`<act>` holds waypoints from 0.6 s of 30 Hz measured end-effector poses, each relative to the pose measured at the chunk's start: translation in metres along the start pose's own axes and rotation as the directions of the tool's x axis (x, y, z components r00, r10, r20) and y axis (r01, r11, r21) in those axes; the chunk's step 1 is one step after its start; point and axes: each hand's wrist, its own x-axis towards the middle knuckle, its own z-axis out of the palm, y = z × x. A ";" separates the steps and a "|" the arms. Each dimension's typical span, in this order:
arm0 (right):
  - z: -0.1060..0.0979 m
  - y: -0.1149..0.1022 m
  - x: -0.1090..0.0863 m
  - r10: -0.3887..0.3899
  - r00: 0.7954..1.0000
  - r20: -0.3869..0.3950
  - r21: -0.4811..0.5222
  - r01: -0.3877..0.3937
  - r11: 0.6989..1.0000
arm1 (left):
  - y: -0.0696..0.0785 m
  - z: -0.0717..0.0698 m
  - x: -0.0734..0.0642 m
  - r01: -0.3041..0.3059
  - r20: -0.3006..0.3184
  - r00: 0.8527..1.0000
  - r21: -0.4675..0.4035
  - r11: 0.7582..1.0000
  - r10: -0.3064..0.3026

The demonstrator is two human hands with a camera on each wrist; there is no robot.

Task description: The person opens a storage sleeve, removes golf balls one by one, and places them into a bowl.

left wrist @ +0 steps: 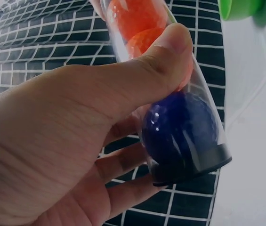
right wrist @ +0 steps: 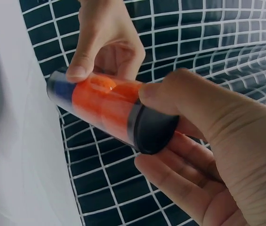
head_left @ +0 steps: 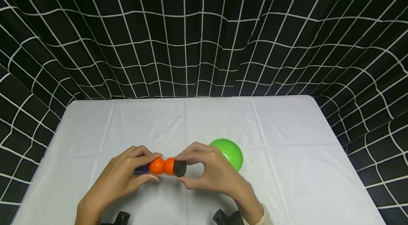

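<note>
A clear tube (right wrist: 105,101) lies level between both hands, above the table, in the head view. Inside it are two orange balls (head_left: 156,166) and one blue ball (left wrist: 177,125), dimpled like golf balls. My left hand (head_left: 124,172) grips the tube toward its blue-ball end, thumb on one side and fingers on the other. A black cap (left wrist: 194,167) closes that end. At the opposite end, my right hand (head_left: 213,170) pinches the tube around its other black cap (right wrist: 156,127), thumb and fingers on opposite sides.
A green bowl (head_left: 234,154) sits on the white-covered table (head_left: 287,168), just beyond the right hand. Dark curtains (head_left: 191,33) with a white grid surround the table at the back and sides. Dark objects (head_left: 122,218) show at the head view's lower edge.
</note>
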 end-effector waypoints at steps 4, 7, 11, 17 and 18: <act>-0.001 0.001 0.000 -0.033 0.999 0.016 -0.039 0.033 0.999 | 0.001 0.001 0.000 0.007 0.014 1.000 0.004 1.000 -0.007; -0.001 0.001 0.000 -0.016 1.000 0.026 -0.042 0.017 0.999 | 0.001 0.002 -0.001 0.005 0.015 1.000 -0.003 1.000 -0.005; -0.002 0.002 0.000 0.006 1.000 0.028 -0.045 -0.004 0.999 | 0.000 0.004 0.000 0.001 0.021 1.000 -0.010 1.000 -0.001; -0.001 0.006 0.000 0.026 1.000 0.016 -0.004 -0.026 1.000 | -0.002 0.006 0.000 0.006 0.007 1.000 -0.026 1.000 -0.006; -0.001 0.006 0.000 0.035 0.999 0.011 0.000 -0.035 0.999 | -0.002 0.007 0.001 0.006 0.004 1.000 -0.031 0.999 -0.006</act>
